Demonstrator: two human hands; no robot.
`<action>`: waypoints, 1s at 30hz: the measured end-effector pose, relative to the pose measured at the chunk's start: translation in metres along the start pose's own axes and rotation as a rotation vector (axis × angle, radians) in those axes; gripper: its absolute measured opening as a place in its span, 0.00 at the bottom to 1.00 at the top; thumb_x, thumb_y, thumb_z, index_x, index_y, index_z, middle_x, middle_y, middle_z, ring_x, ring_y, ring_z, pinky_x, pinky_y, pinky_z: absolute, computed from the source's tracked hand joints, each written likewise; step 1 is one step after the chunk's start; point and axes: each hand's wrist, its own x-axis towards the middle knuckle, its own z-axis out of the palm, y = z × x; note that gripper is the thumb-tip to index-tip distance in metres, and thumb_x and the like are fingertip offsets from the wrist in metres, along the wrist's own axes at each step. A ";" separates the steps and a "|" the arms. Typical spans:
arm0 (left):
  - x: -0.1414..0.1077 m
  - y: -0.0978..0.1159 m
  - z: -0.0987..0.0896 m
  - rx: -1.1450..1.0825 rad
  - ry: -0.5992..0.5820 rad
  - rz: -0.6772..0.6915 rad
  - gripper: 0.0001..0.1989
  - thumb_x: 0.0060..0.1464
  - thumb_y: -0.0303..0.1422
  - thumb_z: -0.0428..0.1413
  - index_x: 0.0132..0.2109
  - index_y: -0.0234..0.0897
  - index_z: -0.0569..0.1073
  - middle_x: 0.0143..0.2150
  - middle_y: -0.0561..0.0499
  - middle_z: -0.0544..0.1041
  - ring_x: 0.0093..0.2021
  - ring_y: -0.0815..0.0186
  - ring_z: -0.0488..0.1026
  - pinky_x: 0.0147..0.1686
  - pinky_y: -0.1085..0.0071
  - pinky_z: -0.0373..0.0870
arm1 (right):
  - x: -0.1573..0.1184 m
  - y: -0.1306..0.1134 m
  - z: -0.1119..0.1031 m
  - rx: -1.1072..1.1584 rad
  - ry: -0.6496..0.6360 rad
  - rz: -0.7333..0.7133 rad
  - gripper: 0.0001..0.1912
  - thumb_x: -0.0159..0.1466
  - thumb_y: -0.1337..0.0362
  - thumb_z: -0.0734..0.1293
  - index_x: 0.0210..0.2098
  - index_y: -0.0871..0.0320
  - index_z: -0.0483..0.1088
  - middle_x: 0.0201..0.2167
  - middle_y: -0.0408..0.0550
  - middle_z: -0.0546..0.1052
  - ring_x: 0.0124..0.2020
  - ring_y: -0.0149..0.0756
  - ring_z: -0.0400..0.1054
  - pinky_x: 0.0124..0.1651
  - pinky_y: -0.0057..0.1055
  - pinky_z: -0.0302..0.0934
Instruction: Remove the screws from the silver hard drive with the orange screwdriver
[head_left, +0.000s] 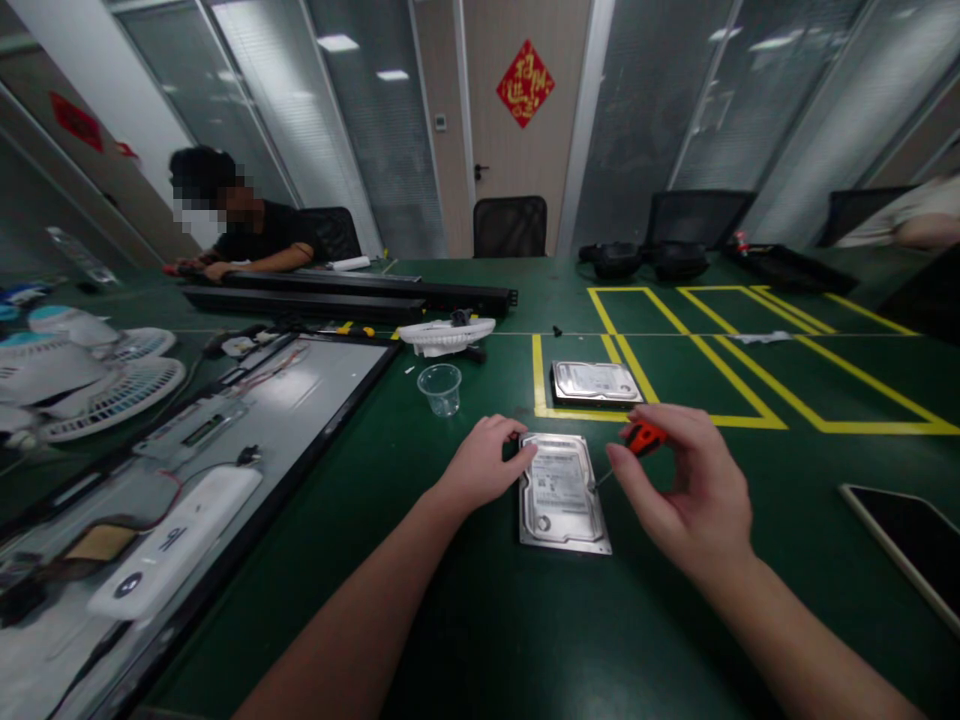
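A silver hard drive [559, 495] lies flat on the green table in front of me, label side up. My left hand [491, 460] grips its upper left edge, with the thumb resting on the top face. In my right hand [690, 490] is a screwdriver [646, 437] with a red and black handle, pinched between thumb and fingers. Its thin shaft slants down to the left, and the tip is at the drive's right edge. Whether the tip sits in a screw is too small to tell. Behind it lies a second hard drive [596, 383], within yellow tape lines.
A clear plastic cup [440, 388] stands beyond my left hand, near a white plastic part [446, 335]. To the left lies a large panel [300, 400] with white fan parts [112, 385] beyond it. A phone [907, 540] lies at right. Another person [262, 230] sits across the table.
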 end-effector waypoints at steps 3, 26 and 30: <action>0.000 0.000 0.000 0.001 -0.003 -0.004 0.10 0.67 0.38 0.60 0.49 0.37 0.80 0.47 0.45 0.80 0.50 0.54 0.76 0.52 0.57 0.73 | 0.005 -0.001 0.000 -0.076 0.033 -0.062 0.29 0.64 0.70 0.77 0.62 0.51 0.70 0.48 0.53 0.77 0.48 0.47 0.75 0.48 0.46 0.74; 0.000 -0.001 0.002 0.008 0.003 0.001 0.10 0.67 0.38 0.60 0.49 0.38 0.80 0.45 0.45 0.80 0.49 0.55 0.76 0.50 0.58 0.73 | -0.001 0.001 0.001 -0.003 0.018 0.002 0.28 0.64 0.71 0.75 0.62 0.52 0.71 0.51 0.54 0.78 0.50 0.49 0.76 0.52 0.52 0.73; 0.000 0.000 0.001 0.007 0.002 -0.005 0.10 0.66 0.37 0.60 0.49 0.38 0.80 0.45 0.45 0.80 0.49 0.54 0.76 0.50 0.58 0.74 | -0.002 0.001 0.002 0.012 0.007 0.012 0.27 0.66 0.73 0.73 0.62 0.51 0.70 0.50 0.53 0.79 0.50 0.48 0.76 0.53 0.51 0.73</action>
